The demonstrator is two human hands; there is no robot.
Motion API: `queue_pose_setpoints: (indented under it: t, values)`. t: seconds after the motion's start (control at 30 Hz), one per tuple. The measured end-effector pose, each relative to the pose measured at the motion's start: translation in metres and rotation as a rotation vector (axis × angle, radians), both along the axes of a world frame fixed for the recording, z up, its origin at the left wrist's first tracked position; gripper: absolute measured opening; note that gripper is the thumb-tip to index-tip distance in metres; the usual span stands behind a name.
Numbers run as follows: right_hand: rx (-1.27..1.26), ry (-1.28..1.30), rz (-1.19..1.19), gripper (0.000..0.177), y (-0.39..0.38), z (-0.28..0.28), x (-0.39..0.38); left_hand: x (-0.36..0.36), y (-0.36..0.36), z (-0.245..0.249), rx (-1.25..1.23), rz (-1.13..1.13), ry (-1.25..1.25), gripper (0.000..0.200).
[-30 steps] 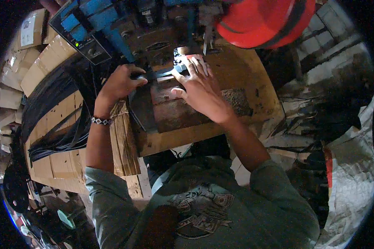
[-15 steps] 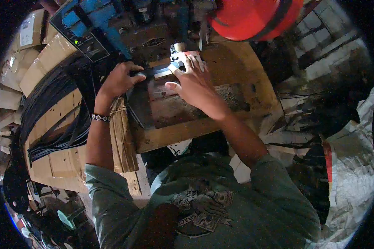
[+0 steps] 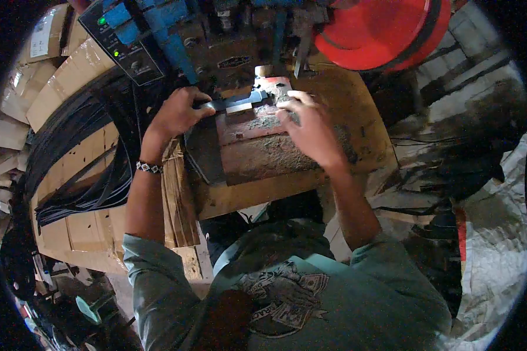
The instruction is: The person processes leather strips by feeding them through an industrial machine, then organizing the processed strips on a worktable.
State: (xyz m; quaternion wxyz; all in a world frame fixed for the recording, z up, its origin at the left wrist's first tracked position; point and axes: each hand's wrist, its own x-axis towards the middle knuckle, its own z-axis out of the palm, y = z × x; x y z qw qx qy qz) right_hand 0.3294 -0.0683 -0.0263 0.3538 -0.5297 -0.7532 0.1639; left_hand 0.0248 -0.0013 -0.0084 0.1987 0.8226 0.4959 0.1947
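Strip of flat, dark blue-grey material [image 3: 240,100] lies over a worn, flat red plate [image 3: 234,131], on the near side of a big blue metal machine [image 3: 181,55]. Its long side runs from left to right, and its right end tips a little to the far side. The bare left hand [image 3: 182,111] is nearer: it sits at the left end, so the strip goes off to the right from its grip. Its thumb and finger look pressed together, pinching that end. A pale little bar [image 3: 239,108] sits just on the near side of the strip. The bare right hand [image 3: 311,126] is just past the strip's right end, not touching it. Its fingers are bent and apart, close to the plate's right side, and nothing shows in them.
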Motion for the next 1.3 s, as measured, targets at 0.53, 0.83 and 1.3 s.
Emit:
queue_pose_setpoints:
  t: [0.53, 0.83, 1.3]
  values:
    - [-0.362, 0.613, -0.076, 0.067, 0.004, 0.022, 0.018, -0.003, -0.007, 0.006, -0.034, 0.052, -0.102, 0.033]
    - [-0.182, 0.449, 0.051, 0.055, -0.011, -0.025, 0.023, -0.099, -0.049, 0.075, -0.173, -0.089, -0.528, 0.045]
    - [-0.207, 0.343, 0.023, 0.051, -0.015, -0.018, 0.013, 0.014, -0.196, 0.002, -0.024, 0.691, -0.601, 0.057]
